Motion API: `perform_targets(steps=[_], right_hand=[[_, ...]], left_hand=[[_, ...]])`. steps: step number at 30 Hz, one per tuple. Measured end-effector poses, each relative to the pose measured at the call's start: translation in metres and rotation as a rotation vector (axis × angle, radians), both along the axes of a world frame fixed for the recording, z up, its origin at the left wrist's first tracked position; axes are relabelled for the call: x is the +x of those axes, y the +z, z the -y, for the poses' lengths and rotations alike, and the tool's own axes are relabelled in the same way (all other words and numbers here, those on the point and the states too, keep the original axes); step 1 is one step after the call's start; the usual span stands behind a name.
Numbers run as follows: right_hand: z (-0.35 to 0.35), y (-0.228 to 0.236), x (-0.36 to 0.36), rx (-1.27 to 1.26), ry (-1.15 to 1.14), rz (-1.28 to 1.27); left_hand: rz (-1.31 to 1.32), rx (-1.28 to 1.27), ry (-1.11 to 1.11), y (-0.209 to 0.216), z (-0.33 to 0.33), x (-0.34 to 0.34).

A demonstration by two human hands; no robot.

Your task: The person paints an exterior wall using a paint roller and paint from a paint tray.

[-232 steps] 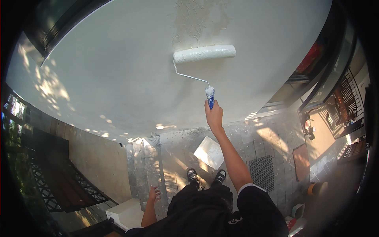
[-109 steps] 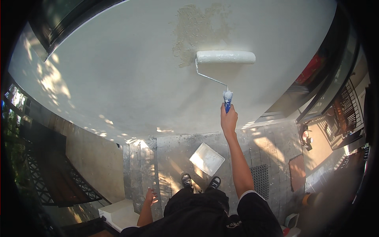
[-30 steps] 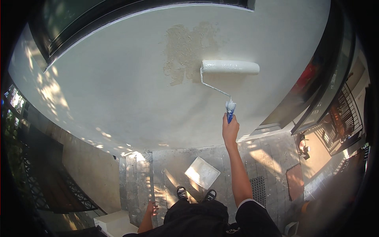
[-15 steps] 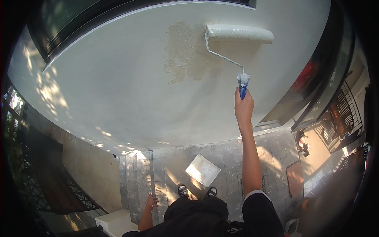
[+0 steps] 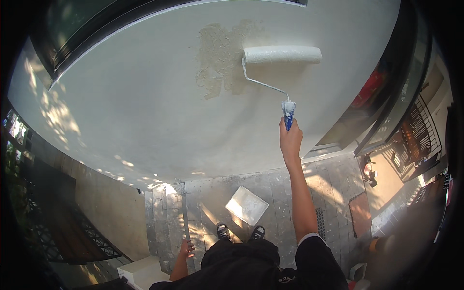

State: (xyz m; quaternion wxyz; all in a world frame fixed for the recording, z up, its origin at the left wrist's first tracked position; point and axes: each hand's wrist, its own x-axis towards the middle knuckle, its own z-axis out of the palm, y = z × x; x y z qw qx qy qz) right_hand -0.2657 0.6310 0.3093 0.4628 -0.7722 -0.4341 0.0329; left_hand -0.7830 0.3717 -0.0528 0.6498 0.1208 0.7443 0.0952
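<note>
My right hand [image 5: 291,140] is wrapped round the blue, paint-spattered handle of a paint roller [image 5: 282,54]. Its long white sleeve lies level against the pale wall [image 5: 145,96], thick with wet-looking paint. Just left of the sleeve is a rough beige patch [image 5: 215,60] on the wall, partly coated at its right side. My left hand [image 5: 186,248] hangs low at my left side, fingers loosely apart, with nothing in it. On the paving in front of my feet lies a square white tray [image 5: 247,205].
A dark-framed window [image 5: 82,43] runs along the upper left, and a glass door stands at the right. A reddish-brown mat [image 5: 360,215] lies on the right paving. A white box [image 5: 142,273] sits at the lower left, near a dark metal bench [image 5: 63,212].
My right hand has drawn the roller down the wall and slightly left. More of the paint above the sleeve is exposed. My left hand stays low at my side.
</note>
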Motion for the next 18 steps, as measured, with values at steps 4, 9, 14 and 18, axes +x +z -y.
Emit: perform_targets(steps=[4, 9, 14, 18], right_hand=[[-0.014, 0.050, -0.005, 0.080, 0.025, -0.017], [-0.017, 0.034, -0.011, 0.095, 0.043, -0.032], [-0.001, -0.039, -0.009, 0.008, -0.022, -0.048], [0.003, -0.048, -0.015, -0.034, -0.019, -0.080]], left_hand=[[0.001, 0.028, 0.055, -0.005, -0.004, 0.001], [0.035, 0.072, 0.055, -0.005, 0.004, 0.002], [0.034, 0.072, 0.077, -0.002, 0.016, -0.003], [-0.016, -0.021, 0.084, -0.002, 0.028, -0.012]])
